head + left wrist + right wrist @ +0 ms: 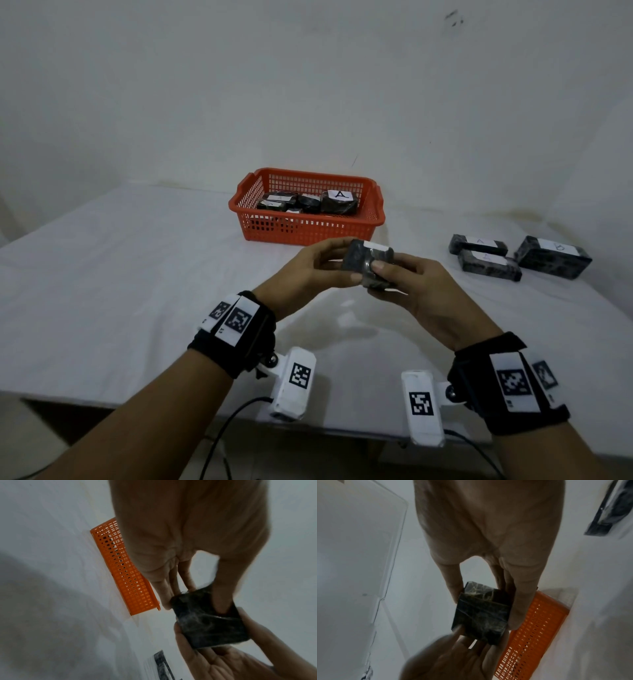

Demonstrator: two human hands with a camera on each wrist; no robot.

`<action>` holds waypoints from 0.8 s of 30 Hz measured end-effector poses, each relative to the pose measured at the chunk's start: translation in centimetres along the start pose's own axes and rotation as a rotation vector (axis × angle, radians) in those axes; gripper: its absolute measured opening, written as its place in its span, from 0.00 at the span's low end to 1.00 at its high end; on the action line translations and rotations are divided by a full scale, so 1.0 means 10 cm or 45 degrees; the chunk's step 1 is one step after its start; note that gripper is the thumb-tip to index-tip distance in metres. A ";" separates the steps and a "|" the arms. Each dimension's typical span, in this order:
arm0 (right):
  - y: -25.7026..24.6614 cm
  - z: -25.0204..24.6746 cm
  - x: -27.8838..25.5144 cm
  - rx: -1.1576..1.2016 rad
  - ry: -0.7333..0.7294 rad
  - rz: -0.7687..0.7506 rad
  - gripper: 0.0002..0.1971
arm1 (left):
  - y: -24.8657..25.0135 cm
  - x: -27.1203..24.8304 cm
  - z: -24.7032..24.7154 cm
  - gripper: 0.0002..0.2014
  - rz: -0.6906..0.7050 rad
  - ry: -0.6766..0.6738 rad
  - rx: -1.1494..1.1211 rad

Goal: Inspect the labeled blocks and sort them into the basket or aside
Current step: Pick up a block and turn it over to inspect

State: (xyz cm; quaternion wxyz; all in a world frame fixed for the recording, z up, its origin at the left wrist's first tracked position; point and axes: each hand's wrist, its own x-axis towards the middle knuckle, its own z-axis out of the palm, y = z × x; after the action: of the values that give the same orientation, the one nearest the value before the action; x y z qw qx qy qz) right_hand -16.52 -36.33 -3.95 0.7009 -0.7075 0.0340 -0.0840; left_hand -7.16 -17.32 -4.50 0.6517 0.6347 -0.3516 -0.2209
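A dark marbled block [368, 263] with a white label on its top edge hangs above the table, held between both hands. My left hand [318, 265] pinches its left end with thumb and fingers. My right hand [400, 277] grips its right end, thumb across the front face. The left wrist view shows the block [205, 620] with my left thumb on it, and the right wrist view shows the block [482, 612] clamped between my right thumb and fingers. The label's letter is not readable. Behind the hands stands the orange basket [308, 229] with several labeled blocks inside, one marked A [340, 202].
Three dark labeled blocks [520, 255] lie on the white table [137, 274] to the right of the hands. The wall rises right behind the basket. The table's front edge runs near my wrists, with cables hanging below it.
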 end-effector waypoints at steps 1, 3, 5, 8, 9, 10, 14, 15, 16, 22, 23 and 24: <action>0.00 -0.01 0.00 -0.010 -0.003 -0.010 0.16 | 0.01 0.00 0.01 0.23 0.003 -0.013 0.022; 0.00 -0.02 -0.01 -0.003 0.002 -0.025 0.15 | 0.02 0.01 0.01 0.18 0.022 0.014 0.102; -0.01 -0.02 -0.02 0.017 0.011 -0.034 0.18 | 0.02 0.02 0.01 0.15 0.046 0.064 0.138; -0.03 -0.02 -0.04 -0.008 0.026 -0.058 0.21 | 0.02 0.03 0.03 0.15 0.065 0.081 0.114; -0.04 -0.03 -0.04 -0.018 0.030 -0.066 0.19 | 0.02 0.02 0.04 0.16 0.058 0.056 0.094; -0.05 -0.04 -0.05 -0.019 0.030 -0.068 0.19 | 0.02 0.02 0.04 0.17 0.048 0.026 0.074; -0.02 -0.08 -0.05 -0.008 0.015 -0.065 0.26 | 0.02 0.01 0.02 0.17 0.031 0.011 0.040; -0.01 -0.09 -0.06 -0.031 0.015 -0.080 0.27 | 0.03 0.01 0.02 0.17 0.028 0.008 0.030; 0.00 -0.10 -0.07 -0.063 0.018 -0.093 0.28 | 0.04 0.00 0.02 0.17 0.026 -0.010 0.027; 0.02 -0.10 -0.06 -0.119 0.005 -0.098 0.35 | 0.09 0.01 0.03 0.25 0.051 0.083 0.206; 0.02 -0.10 -0.06 -0.075 -0.016 -0.052 0.33 | 0.09 0.02 0.02 0.27 0.055 0.087 0.215; 0.01 -0.08 -0.06 -0.015 -0.024 0.006 0.31 | 0.08 0.02 0.02 0.29 0.049 0.076 0.208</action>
State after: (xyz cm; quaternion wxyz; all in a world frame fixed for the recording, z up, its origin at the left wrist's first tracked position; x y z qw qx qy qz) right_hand -17.28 -37.03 -4.08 0.6972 -0.7123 0.0296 -0.0753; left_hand -7.33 -17.54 -3.64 0.6121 0.6852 -0.3609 -0.1598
